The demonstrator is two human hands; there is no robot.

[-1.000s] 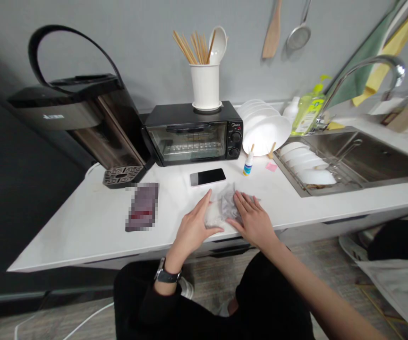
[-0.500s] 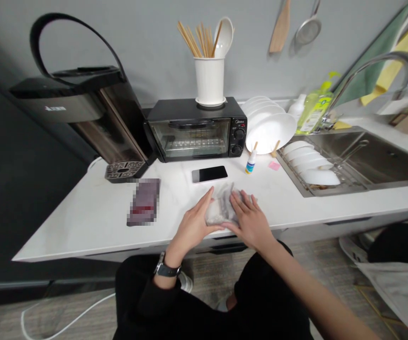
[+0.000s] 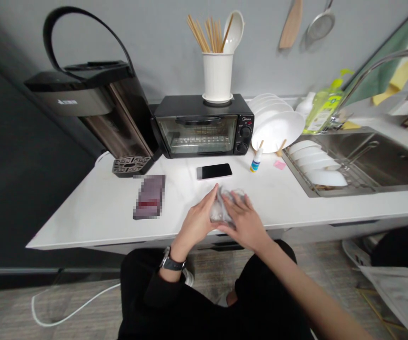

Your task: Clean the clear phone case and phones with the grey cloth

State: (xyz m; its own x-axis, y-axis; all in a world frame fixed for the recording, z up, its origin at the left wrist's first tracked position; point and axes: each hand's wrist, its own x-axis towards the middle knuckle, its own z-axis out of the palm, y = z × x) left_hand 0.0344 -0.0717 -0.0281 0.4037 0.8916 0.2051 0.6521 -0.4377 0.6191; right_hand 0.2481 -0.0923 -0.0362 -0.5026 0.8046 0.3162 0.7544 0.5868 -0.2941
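Thing in hand is a crumpled, see-thru plastic bag (image 3: 218, 211), on the desk (image 3: 94, 208) near its front edge, btwn the L hand (image 3: 199, 219) & R hand (image 3: 244, 222), nearer side of the phone (image 3: 214, 171). Can't tell what, if anything, is inside.

Handling, my guess: light, limp, a bit slippery, prob. springs back when let go; thin film could tear under nails. Best hold is prob. flat fingers over the bunched middle, w/ the other hand cupped at the side as a stop.

L hand: thumb & fingers well apart in a wide V round the bag's left side. R hand: fingers lie over the top, slightly spread, thumb apart at the front; can't tell if they pinch the film or just press.

Vs. a sec ago: hands are closer together, R fingers reach further left, & bag is bunched smaller, less of it showing. View has shifted a bit; phone, small bottle (image 3: 256, 161) & dark pouch (image 3: 149, 196) (blurred out) keep their spots on the desk.
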